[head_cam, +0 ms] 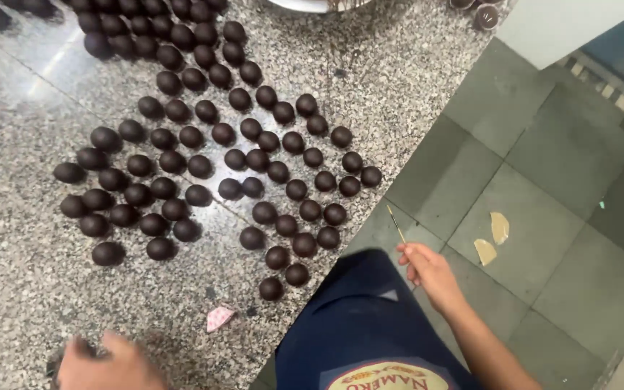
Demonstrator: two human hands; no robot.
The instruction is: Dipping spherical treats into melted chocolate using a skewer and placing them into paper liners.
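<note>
Several dark chocolate-coated balls [204, 155] lie in rows on a speckled granite counter [30, 274]. My right hand [427, 271] hangs past the counter's edge, over the floor, pinching a thin wooden stick [396, 224] that points up and left. My left hand [106, 365] is blurred at the bottom left, low over the counter, fingers curled; whether it grips anything I cannot tell. A dark edge shows beside it. The nearest balls [108, 253] lie a short way above that hand.
A small pink checked paper scrap [219, 317] lies on the counter near my dark blue apron [355, 325]. A metal bowl rim [312, 4] shows at the top. On the grey tiled floor [543, 180] lie two pale scraps [492, 238].
</note>
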